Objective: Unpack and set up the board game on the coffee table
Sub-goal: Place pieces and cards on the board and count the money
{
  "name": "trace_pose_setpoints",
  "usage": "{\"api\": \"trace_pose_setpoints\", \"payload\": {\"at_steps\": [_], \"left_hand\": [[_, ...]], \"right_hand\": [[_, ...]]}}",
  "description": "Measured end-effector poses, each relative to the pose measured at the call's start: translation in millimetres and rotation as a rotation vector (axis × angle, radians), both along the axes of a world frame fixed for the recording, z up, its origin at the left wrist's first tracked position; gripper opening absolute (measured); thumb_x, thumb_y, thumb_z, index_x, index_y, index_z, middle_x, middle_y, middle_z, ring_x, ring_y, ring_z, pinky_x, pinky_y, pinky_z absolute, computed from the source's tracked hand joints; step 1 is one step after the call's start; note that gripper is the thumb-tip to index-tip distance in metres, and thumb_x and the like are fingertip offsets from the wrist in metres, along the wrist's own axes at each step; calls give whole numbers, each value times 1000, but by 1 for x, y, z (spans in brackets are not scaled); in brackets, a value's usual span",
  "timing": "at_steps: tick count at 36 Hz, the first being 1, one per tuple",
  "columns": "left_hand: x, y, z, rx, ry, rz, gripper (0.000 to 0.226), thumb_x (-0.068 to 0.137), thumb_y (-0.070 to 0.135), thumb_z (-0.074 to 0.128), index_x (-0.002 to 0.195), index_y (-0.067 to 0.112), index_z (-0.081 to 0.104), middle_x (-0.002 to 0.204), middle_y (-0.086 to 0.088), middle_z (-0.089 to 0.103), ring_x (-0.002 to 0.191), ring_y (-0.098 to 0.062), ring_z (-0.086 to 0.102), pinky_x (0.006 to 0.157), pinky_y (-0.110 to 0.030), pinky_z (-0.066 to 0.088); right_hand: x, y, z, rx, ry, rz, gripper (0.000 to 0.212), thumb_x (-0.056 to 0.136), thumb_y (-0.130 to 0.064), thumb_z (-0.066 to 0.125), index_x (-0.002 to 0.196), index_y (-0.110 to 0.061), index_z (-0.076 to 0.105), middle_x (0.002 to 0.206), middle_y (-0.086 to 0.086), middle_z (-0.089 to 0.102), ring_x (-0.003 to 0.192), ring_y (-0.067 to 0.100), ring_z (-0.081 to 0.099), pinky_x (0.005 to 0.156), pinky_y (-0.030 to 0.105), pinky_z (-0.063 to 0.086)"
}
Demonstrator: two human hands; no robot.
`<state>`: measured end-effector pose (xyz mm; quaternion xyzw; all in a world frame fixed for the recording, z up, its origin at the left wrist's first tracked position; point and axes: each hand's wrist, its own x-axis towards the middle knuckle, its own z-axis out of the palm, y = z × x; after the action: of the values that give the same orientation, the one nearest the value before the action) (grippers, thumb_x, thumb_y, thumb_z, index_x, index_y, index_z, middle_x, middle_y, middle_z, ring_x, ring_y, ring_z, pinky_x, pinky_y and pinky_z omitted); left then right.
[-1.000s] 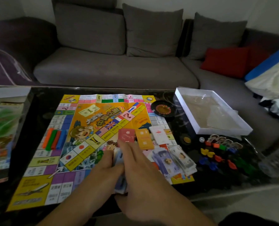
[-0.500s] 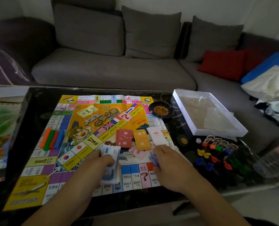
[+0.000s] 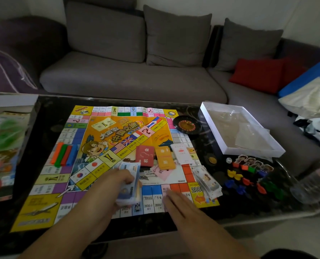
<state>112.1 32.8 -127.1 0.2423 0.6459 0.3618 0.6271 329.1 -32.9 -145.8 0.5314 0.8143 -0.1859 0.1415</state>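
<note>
The white box [image 3: 220, 135] is sitting at the bench's [image 3: 48, 116] far right corner, holding only crumpled clear plastic [image 3: 252, 135]. The board [image 3: 106, 165] is lying unfolded across the middle of the bench. On it are lying a red deck [image 3: 145, 156], an orange deck [image 3: 165, 158] and a white deck [image 3: 181, 153] side by side, and four coloured sticks [image 3: 63, 153] near its left edge. A fanned pile of money [image 3: 207, 181] is overlapping the board's near right corner. Right of the board, a roulette wheel [image 3: 186, 125], a coin [image 3: 212, 160], a die [image 3: 229, 160], character standees [image 3: 252, 163] and small coloured tokens [image 3: 248, 184] are resting on the dark glass.

The left hand [image 3: 118, 184] is gripping a stack of notes [image 3: 129, 186], fingers curled round it, above the board's near edge. The right hand [image 3: 181, 204] is lying with fingers straight and together, palm down, over the board's near squares; whether it is touching cannot be told.

The box lid [image 3: 2, 152] at left is being cut off by the frame and is blurred. The tokens are too dim to tell their shapes. A clear bottle [image 3: 312, 184] at right is lying partly out of view.
</note>
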Motion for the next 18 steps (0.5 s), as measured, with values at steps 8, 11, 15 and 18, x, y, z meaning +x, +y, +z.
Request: {"api": "trace_pose_setpoints", "payload": {"at_steps": [8,11,15,18], "left_hand": [[-4,-8,-7,31,-98,9,40,85,4,55,123,-4,65,80,-18,76,54,-31,73,56,-43,59],[-3,-15,-3,63,-167,7,42,85,4,56,125,-4,65,79,-17,76,53,-29,72,50,-38,56],[0,-24,5,90,-254,1,30,91,6,55,118,-2,66,81,-16,76,53,-25,71,48,-31,57],[0,-28,9,85,-337,8,21,91,6,54,108,3,65,76,-15,75,53,-25,71,57,-34,58]], "right_hand": [[1,-18,-3,193,92,48,98,87,-7,80,166,-28,27,172,-17,4,153,-1,-12,115,32,45],[4,-22,4,71,135,81,85,106,-1,49,167,-36,1,166,-26,-22,135,-11,-35,127,27,16],[4,-23,14,34,146,26,84,103,1,51,166,-38,13,172,-25,-7,151,-9,-5,128,25,22],[2,-20,20,40,154,-97,69,102,-7,56,155,-41,28,167,-21,22,146,2,33,119,23,32]]}}
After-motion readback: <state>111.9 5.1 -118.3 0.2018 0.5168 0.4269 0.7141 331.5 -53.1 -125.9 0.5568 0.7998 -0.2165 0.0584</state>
